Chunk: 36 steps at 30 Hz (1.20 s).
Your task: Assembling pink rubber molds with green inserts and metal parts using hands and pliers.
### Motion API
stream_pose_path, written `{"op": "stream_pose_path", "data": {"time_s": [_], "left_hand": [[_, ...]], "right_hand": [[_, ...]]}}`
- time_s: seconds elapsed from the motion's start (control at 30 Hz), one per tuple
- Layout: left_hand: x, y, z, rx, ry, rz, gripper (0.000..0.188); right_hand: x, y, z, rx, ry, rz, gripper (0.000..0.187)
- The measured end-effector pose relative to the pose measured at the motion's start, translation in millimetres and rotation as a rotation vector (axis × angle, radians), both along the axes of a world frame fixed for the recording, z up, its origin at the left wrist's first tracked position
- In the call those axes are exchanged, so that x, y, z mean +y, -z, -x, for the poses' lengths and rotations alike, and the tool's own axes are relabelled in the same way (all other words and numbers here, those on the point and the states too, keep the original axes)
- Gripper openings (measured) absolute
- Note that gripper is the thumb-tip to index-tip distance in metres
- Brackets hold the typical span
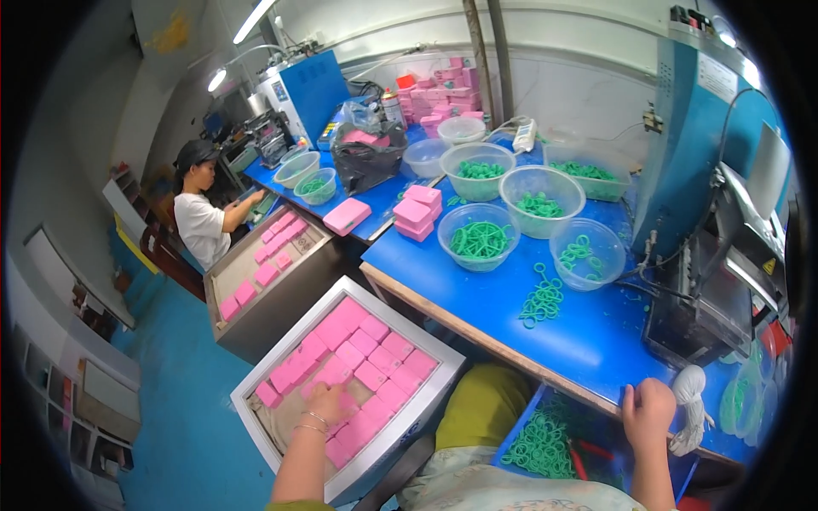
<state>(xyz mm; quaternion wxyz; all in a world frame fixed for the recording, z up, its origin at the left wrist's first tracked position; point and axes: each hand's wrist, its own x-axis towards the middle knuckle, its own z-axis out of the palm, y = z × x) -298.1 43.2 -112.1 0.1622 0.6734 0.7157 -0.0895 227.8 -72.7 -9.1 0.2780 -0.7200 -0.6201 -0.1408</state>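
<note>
My left hand [325,404] reaches into a white-rimmed box [256,409] at the lower middle. Its fingers are closed at a pink block [334,371], which sits slightly out of line with the rows around it; the fingertips are partly hidden and blurred. Several more pink blocks [394,395] lie side by side on the box's tan surface. On the right, my right hand [648,407] is closed at the blue table's front edge, thumb uppermost. Whatever is inside that fist, if anything, is hidden. Beside it lies a bundle of white cord [690,407].
Clear bowls [479,238] of green rings stand on the blue table [460,294], near a loose pile of rings [542,298]. An open drawer [515,443] holds rings and red-handled pliers [577,460]. Machinery [703,298] stands right. A co-worker [203,209] sits far left.
</note>
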Motion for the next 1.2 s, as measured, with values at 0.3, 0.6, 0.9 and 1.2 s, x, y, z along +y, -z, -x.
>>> {"op": "stream_pose_path", "data": {"time_s": [0.3, 0.6, 0.9, 1.2], "left_hand": [[37, 16, 20, 0.26, 0.251, 0.12, 0.079], [0, -21, -11, -0.332, -0.069, 0.091, 0.041], [-1, -91, -136, -0.327, 0.31, -0.402, 0.045], [-65, -161, -371, -0.983, 1.034, -0.346, 0.055]], "right_hand": [[0, -6, -8, -0.058, -0.146, -0.024, 0.025], [-10, 0, -14, -0.008, -0.214, -0.13, 0.024], [-20, -7, -8, 0.328, -0.286, 0.022, 0.023], [-43, 20, 34, 1.648, -0.731, -0.074, 0.049]]}}
